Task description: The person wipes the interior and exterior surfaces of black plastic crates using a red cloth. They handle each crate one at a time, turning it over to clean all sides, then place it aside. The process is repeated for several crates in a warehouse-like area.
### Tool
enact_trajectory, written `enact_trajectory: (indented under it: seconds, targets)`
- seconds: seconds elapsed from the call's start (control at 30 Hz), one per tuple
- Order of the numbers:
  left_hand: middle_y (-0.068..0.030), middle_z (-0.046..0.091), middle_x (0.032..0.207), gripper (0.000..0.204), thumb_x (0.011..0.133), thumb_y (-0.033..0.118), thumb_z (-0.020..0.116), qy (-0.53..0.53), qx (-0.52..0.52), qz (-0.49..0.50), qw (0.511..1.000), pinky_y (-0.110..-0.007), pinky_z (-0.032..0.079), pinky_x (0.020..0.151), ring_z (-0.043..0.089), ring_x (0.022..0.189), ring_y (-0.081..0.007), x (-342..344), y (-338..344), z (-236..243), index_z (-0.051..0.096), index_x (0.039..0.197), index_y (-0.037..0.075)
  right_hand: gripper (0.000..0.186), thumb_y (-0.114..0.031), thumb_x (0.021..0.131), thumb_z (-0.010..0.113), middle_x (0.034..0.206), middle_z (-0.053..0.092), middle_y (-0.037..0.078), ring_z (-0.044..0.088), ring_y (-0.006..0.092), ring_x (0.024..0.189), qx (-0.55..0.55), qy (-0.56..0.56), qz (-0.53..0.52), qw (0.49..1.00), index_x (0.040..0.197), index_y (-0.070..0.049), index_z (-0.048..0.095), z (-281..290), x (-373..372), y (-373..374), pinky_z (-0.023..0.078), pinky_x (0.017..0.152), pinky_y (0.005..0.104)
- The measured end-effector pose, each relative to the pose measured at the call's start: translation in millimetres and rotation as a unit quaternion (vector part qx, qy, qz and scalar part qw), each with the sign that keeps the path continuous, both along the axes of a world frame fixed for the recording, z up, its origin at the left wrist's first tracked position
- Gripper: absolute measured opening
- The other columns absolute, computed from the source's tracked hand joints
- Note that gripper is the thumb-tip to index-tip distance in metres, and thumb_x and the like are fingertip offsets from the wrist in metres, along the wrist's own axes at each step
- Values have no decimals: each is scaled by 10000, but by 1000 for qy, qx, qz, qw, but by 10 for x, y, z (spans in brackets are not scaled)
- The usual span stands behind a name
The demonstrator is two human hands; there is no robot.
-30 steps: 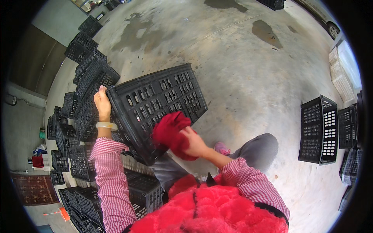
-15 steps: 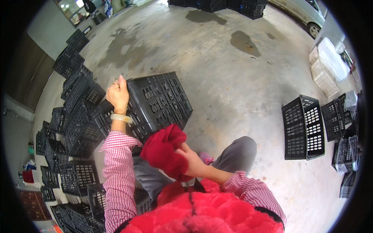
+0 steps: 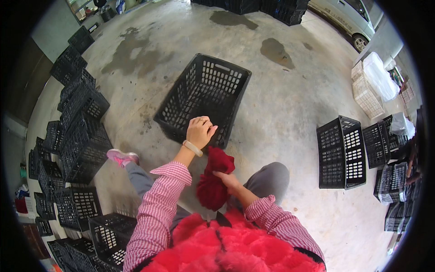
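Observation:
A black slatted plastic crate is in front of me, its open top toward me and its inside bare. My left hand, with a pale bangle at the wrist, is closed at the crate's near rim; the fingertips are partly hidden. In my right hand is a bunched dark red cloth, just short of the crate's near side. My fingers wrap its right side.
Stacked black crates line the left side. Another black crate stands at the right, near white baskets and wrapped crates. Dark stacks and a parked vehicle are at the far end. Damp patches mark the concrete floor.
The crate has swung from its tilted place at the left to the middle, and its open top now shows. My left hand moved right and nearer; the red cloth shifted slightly right.

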State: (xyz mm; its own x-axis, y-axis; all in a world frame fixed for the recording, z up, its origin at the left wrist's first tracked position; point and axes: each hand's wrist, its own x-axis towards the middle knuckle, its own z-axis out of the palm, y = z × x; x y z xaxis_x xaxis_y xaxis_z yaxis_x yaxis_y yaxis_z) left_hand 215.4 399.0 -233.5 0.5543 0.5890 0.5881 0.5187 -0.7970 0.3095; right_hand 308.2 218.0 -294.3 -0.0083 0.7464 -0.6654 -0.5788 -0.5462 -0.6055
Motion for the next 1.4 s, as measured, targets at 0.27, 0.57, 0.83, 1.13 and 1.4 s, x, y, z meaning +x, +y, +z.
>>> enact_trajectory:
  seconds: [0.27, 0.57, 0.83, 1.13, 1.4]
  targets:
    - [-100, 589, 1014, 110, 768, 171, 641, -69, -115, 159, 978, -383, 424, 819, 535, 973, -296, -1269, -500, -655, 628, 825, 78, 527, -93, 756, 706, 1188, 570, 59, 551, 193, 1060, 81, 81, 72, 991, 1237, -60, 494, 153, -519, -274, 428, 925, 338]
    - [-99, 555, 1165, 466, 954, 393, 417, -468, -691, -57, 548, -317, 430, 899, 541, 1035, -182, -1633, -1329, -367, 490, 1230, 24, 484, -99, 784, 691, 1179, 566, 48, 536, 185, 1080, 177, 82, 50, 980, 1226, -54, 498, 895, -642, 27, 409, 945, 338]
    - [-103, 504, 1244, 483, 949, 399, 426, -440, -557, 152, 688, -353, 411, 930, 483, 1132, -186, -1943, -1643, -266, 420, 1292, 59, 361, -96, 758, 705, 1036, 628, 33, 564, 128, 952, 342, -119, 162, 918, 1093, -24, 594, 785, -917, 781, 437, 860, 295]
    - [-94, 606, 1050, 298, 849, 191, 625, -343, -261, 532, 729, -257, 494, 741, 619, 810, -155, -3354, -2872, -546, 565, 1103, 48, 607, -438, 704, 637, 1211, 490, 236, 540, 390, 1068, 223, -680, 461, 525, 1236, -180, 498, 297, -1350, 1752, 467, 871, 454]
    - [-118, 529, 1122, 491, 752, 357, 685, -20, -245, 764, 597, -417, 394, 876, 469, 1055, -322, -3327, -4379, -750, 530, 1101, 48, 459, -289, 751, 577, 1118, 607, 170, 578, 331, 1047, 231, -713, 549, 370, 1188, -151, 556, 227, -1339, 1884, 472, 881, 420]
